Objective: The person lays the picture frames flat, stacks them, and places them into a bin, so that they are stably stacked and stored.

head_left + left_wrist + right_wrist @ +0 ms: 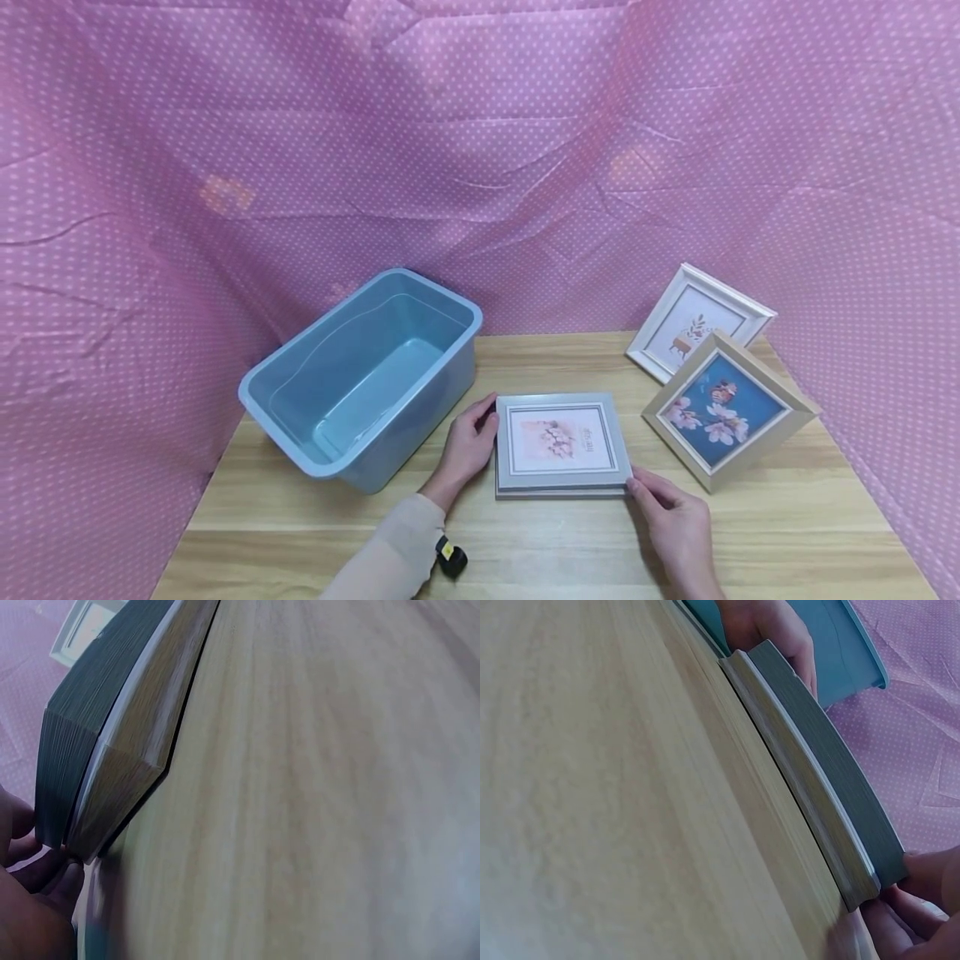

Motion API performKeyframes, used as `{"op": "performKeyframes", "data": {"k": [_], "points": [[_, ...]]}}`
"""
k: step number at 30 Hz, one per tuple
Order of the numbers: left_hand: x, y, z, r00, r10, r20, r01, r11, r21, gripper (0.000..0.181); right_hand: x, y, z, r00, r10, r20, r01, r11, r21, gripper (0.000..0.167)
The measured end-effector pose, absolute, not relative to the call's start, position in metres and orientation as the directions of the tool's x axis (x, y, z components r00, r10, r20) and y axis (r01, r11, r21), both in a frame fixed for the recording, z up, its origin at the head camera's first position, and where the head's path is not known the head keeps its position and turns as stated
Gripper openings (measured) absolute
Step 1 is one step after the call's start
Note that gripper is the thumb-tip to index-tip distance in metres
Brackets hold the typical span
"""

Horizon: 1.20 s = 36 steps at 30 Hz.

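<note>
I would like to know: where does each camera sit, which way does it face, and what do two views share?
Head: worn on the head, facing forward and down at the stacked frames; left hand, right hand and a sleeve show.
Left wrist: worn there, facing the frames' edges and the table; part of the left hand shows at left.
Right wrist: worn there, facing those edges; the right hand shows at lower right, the left at top.
Shared: head and right wrist both show the blue bin.

This is a small curtained-off work nook; what kind of building holds it cannot be told. Creased pink white-dotted fabric [480, 150] surrounds a pale wood-grain table [555, 546].
</note>
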<state>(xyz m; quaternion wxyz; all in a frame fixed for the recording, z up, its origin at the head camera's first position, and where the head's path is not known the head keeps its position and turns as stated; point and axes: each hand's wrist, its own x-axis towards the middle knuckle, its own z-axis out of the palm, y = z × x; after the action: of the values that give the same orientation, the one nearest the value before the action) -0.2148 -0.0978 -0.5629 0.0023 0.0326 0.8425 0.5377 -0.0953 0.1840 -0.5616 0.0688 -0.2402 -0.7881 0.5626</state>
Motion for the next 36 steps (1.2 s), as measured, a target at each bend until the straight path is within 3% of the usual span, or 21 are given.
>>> {"op": "performKeyframes", "data": {"k": [6,14,25,36], "points": [[-0.216,-0.098,-0.560,-0.999,0.045,0.011,0.028,0.408,0.913,0.046,-0.097,0.188,-0.559,-0.884,0.421,-0.203,0.336,0.273,-0.901,0.027],[-0.218,-0.100,-0.557,-0.999,0.012,0.053,0.054,0.364,0.930,0.043,-0.096,0.193,-0.549,-0.903,0.401,-0.152,0.270,0.256,-0.928,0.029],[-0.219,-0.094,-0.539,-0.995,0.022,0.092,0.095,0.310,0.946,0.039,-0.100,0.208,-0.529,-0.905,0.418,0.080,0.069,0.329,-0.942,0.025],[-0.223,-0.082,-0.522,-0.987,0.115,0.112,0.139,0.261,0.955,0.037,-0.106,0.225,-0.509,-0.865,0.478,0.152,-0.020,0.269,-0.963,0.025]]}}
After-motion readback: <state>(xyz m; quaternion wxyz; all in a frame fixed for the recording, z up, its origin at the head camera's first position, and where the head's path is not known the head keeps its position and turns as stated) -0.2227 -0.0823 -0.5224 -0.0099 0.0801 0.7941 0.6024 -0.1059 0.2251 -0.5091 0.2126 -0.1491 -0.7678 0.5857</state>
